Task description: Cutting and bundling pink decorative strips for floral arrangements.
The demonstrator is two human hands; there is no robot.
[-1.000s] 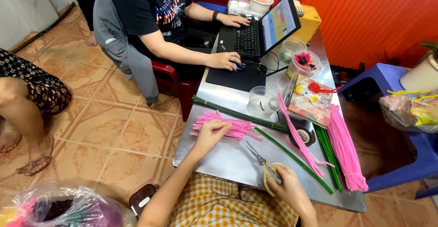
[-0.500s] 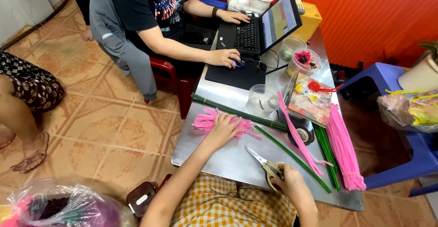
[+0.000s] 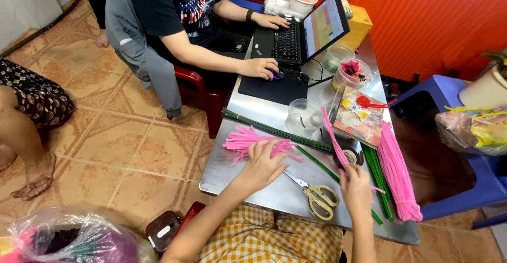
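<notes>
Two bare hands work over a shiny metal table (image 3: 296,199), and a pair of scissors with cream-coloured handles (image 3: 316,194) lies flat on it between them. The pile of short pink fuzzy wire sticks (image 3: 248,140) lies well to the left of the scissors, near the table's left edge. The left hand (image 3: 262,163) rests on top of that pile with its fingers spread wide and flat, pressing down on the sticks and not closed around any of them. To the right of the scissors, the right hand (image 3: 356,187) is curled around one long pink fuzzy wire stick (image 3: 335,139), which slants up and away from the hand toward the far side of the table. The hand is seen from the back, so how tightly the fingers pinch the stick cannot be told. Long thin green stems (image 3: 274,130) run slantwise across the table just beyond the scissors, passing between the two hands. A thick bundle of long pink fuzzy sticks (image 3: 395,170) lies further right of the scissors, close to the table's right edge. A clear plastic cup (image 3: 304,117) stands beyond the scissors. Still further beyond them, another person's hand rests on a mouse beside an open black laptop (image 3: 301,33).
</notes>
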